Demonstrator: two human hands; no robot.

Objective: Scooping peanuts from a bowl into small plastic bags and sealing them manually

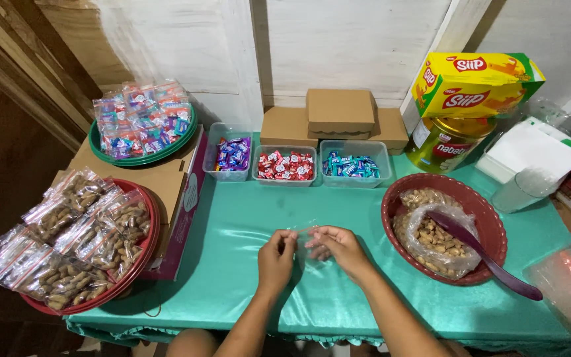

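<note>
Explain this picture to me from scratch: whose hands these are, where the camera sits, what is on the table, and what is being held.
There is no machine here. One camera, worn on a person's head, looks down at that person's own bare hands over a table with a green cloth.

The left hand and the right hand together pinch a small clear plastic bag, which looks empty.

To the right stands a red basket of peanuts in a plastic liner, with a purple scoop resting in it. To the left, a red tray holds filled bags of peanuts, and a green tray holds packed sweets. At the back, three clear tubs hold wrapped candies, before some brown cardboard boxes.
</note>
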